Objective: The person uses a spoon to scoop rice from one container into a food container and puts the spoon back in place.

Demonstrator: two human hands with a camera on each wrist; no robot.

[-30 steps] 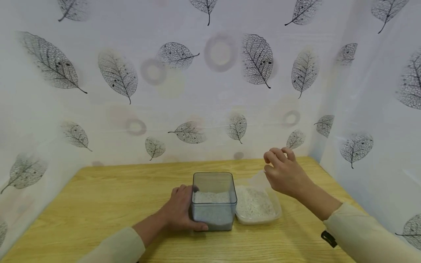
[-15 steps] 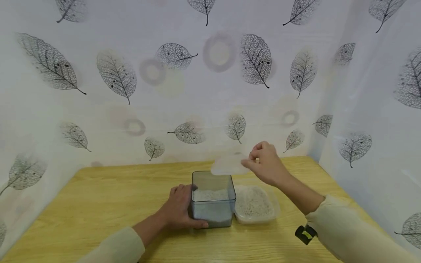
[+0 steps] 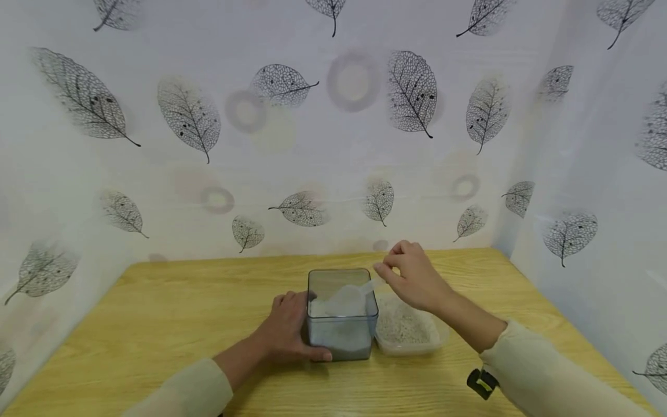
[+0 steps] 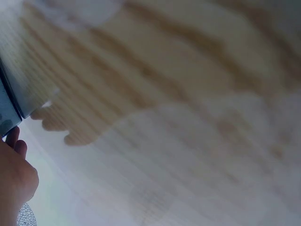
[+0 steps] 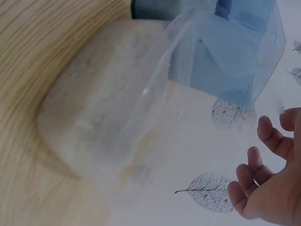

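My left hand [image 3: 286, 329] grips the left side of a grey see-through square box [image 3: 341, 339], with its thumb along the front. White grainy stuff lies inside the box. My right hand [image 3: 414, 279] pinches the handle of a translucent plastic scoop [image 3: 348, 300], whose bowl is tilted down inside the box opening. Right beside the box stands a clear shallow tub [image 3: 411, 350] with pale, speckled grains in it. In the right wrist view, the tub [image 5: 84, 108] and the bluish box [image 5: 230, 52] show near the curled fingers [image 5: 270, 136].
Both containers stand on a wood-grain table [image 3: 208, 289]. A curtain with a leaf print [image 3: 292, 145] hangs behind and along both sides. A black strap device [image 3: 482, 383] is on the right sleeve.
My right hand has swung the scoop left from over the tub to the box, then lowered and tipped it into the opening. The left hand keeps its grip on the box.
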